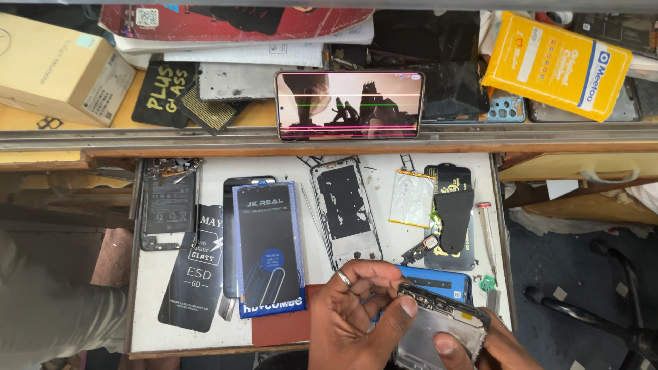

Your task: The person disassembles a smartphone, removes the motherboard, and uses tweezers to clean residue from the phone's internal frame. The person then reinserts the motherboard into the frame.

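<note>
My left hand (360, 312), with a ring on one finger, grips the top edge of a bare phone frame (439, 329) at the bottom middle of the head view. My right hand (490, 346) holds the same frame from below, thumb on its inner face. Under the frame lies a blue phone (445, 282). Beside my left hand a packaged screen protector (269, 248) rests on a dark phone. An empty phone housing (346, 209) lies on the white tray (154, 288) just beyond my hands.
An opened phone with its battery (168, 205) lies at the tray's left. A silver pouch battery (411, 199), black parts and a slim tool (487, 236) lie at the right. A lit phone (349, 105) leans on the shelf above, among a cardboard box (58, 65) and a yellow package (556, 63).
</note>
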